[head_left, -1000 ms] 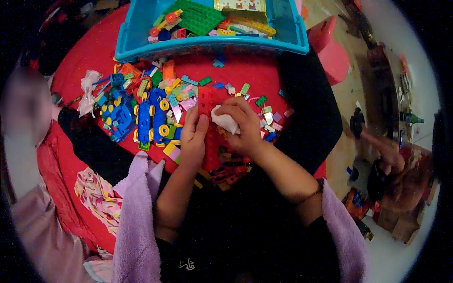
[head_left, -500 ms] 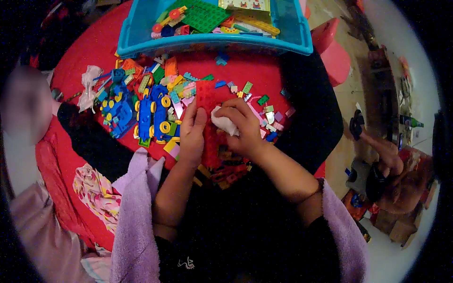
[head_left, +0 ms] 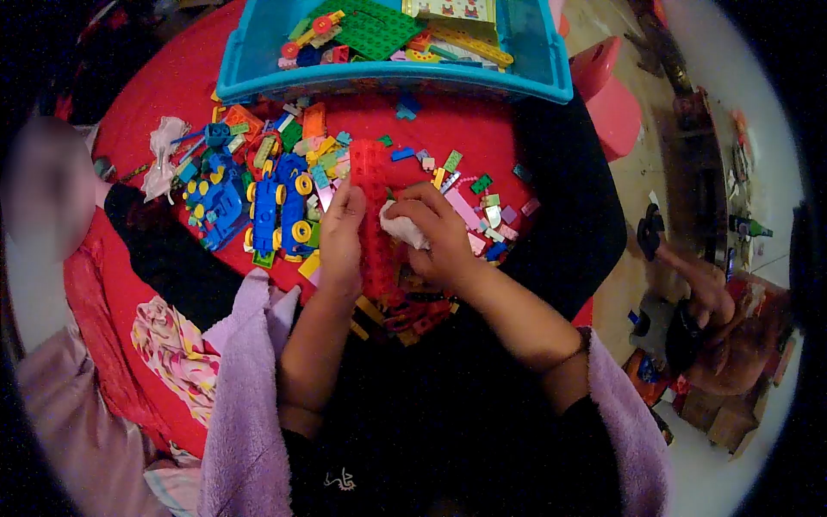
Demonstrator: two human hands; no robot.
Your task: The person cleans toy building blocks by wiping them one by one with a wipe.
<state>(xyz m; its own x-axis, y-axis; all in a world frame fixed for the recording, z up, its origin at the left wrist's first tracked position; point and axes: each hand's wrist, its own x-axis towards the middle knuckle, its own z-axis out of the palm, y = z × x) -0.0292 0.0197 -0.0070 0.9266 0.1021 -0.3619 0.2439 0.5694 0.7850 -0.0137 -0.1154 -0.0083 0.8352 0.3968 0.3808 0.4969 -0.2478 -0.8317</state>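
My left hand (head_left: 343, 246) grips a long red building-block plate (head_left: 369, 168) along its left edge and holds it upright in front of me. Rows of studs show on the plate, a little blurred. My right hand (head_left: 441, 237) is closed round a crumpled white cloth or tissue (head_left: 403, 227), close to the plate's right side; whether the cloth touches the plate I cannot tell. Left of my hands lie blue toy car bases (head_left: 267, 211) with yellow wheels. Below the plate, red and yellow blocks (head_left: 413, 314) lie partly in shadow.
A blue plastic bin (head_left: 388, 84) holding a green baseplate (head_left: 370, 30) and other blocks stands at the far side. Loose blocks (head_left: 465, 207) are strewn over the red cloth (head_left: 465, 129). A pink stool (head_left: 612, 112) stands right. Another person's leg (head_left: 698, 276) shows at far right.
The red plate has shifted slightly left and turned, so its studs now show more plainly. My left hand has turned with it, and my right hand with the white cloth has moved slightly left.
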